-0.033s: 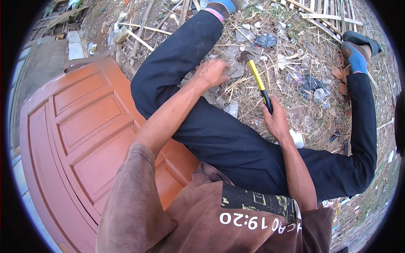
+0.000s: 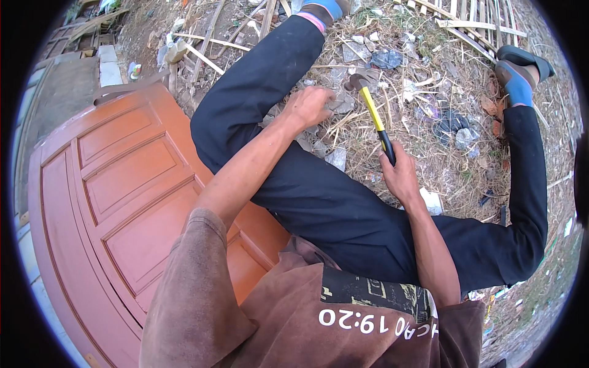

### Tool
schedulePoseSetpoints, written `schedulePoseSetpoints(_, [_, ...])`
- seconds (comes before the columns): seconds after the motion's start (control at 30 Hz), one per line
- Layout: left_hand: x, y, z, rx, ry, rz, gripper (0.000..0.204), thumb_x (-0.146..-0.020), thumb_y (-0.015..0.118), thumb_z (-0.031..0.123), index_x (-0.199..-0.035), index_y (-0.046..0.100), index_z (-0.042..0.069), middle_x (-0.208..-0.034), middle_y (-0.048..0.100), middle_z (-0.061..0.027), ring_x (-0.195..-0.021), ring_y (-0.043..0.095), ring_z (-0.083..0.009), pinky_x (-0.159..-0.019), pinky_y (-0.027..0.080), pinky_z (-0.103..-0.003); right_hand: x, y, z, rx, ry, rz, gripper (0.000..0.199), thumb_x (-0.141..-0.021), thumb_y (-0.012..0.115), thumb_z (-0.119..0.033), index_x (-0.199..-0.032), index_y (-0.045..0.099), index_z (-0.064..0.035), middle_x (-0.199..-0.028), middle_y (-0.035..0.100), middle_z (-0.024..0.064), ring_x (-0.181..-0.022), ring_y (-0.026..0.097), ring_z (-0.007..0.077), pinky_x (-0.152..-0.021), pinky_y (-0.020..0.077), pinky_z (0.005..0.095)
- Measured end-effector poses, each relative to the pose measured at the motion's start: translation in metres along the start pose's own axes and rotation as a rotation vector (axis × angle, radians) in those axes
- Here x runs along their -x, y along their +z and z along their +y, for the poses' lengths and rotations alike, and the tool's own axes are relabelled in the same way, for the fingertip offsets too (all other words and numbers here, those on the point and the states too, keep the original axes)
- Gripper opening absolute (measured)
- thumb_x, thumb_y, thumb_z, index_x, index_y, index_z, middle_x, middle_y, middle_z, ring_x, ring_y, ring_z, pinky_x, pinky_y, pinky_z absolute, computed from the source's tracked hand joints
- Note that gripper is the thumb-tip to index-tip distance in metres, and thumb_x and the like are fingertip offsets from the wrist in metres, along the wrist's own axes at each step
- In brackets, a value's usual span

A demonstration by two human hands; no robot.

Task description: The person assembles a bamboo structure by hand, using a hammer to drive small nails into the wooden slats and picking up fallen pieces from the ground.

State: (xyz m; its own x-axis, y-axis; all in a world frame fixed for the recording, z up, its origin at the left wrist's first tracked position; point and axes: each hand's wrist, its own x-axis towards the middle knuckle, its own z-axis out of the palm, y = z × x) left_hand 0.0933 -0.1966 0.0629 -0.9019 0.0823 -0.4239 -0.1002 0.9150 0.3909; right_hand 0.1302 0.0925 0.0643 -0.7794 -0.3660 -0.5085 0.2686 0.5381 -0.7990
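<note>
My right hand (image 2: 400,173) is wrapped around the black grip of a claw hammer (image 2: 372,111) with a yellow shaft. The hammer's metal head is at the far end, over grey stones on the ground. My left hand (image 2: 308,105) is beside my raised knee, a short way left of the hammer head. Its fingers are curled in near a grey stone (image 2: 342,104); whatever they may hold is hidden. The left forearm crosses my dark-trousered leg (image 2: 331,184).
An orange-brown panelled door (image 2: 132,178) lies at my left, partly under me. Dry grass and rubble cover the ground, with a black plastic scrap (image 2: 387,59) beyond the hammer. Wooden slats (image 2: 475,26) lie at the far right. My sandalled foot (image 2: 519,83) rests near them.
</note>
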Motion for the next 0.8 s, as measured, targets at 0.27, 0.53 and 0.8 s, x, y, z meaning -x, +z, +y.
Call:
schedulePoseSetpoints(0.27, [0.005, 0.0, 0.022, -0.127, 0.097, 0.017, 0.041, -0.077, 0.073, 0.01, -0.113, 0.055, 0.007, -0.111, 0.066, -0.0126, -0.106, 0.065, -0.036, -0.086, 0.053, -0.048, 0.004, -0.004, -0.004, -0.053, -0.014, 0.053, 0.028, -0.096, 0.06, -0.02, -0.114, 0.056, 0.0016, -0.066, 0.061, 0.0182, -0.057, 0.061, 0.0277, -0.058, 0.0463, 0.0432])
schedulePoseSetpoints(0.53, [0.0, 0.006, 0.013, -0.121, 0.154, 0.008, 0.035, -0.076, 0.069, 0.005, -0.106, 0.05, 0.005, -0.1, 0.065, -0.0174, -0.1, 0.064, -0.0411, -0.083, 0.052, -0.051, 0.003, -0.003, -0.001, -0.058, -0.025, 0.055, 0.027, -0.096, 0.061, -0.022, -0.109, 0.055, 0.0012, -0.065, 0.06, 0.0189, -0.057, 0.06, 0.0296, -0.059, 0.0459, 0.0446])
schedulePoseSetpoints(0.8, [-0.002, 0.0, 0.018, -0.212, 0.134, -0.055, 0.035, -0.078, 0.068, 0.005, -0.109, 0.05, 0.005, -0.1, 0.067, -0.0208, -0.098, 0.064, -0.0436, -0.082, 0.052, -0.052, 0.003, -0.007, 0.001, -0.072, -0.01, 0.017, 0.024, -0.095, 0.06, -0.022, -0.107, 0.055, -0.0011, -0.062, 0.059, 0.0188, -0.057, 0.063, 0.0329, -0.058, 0.0465, 0.047])
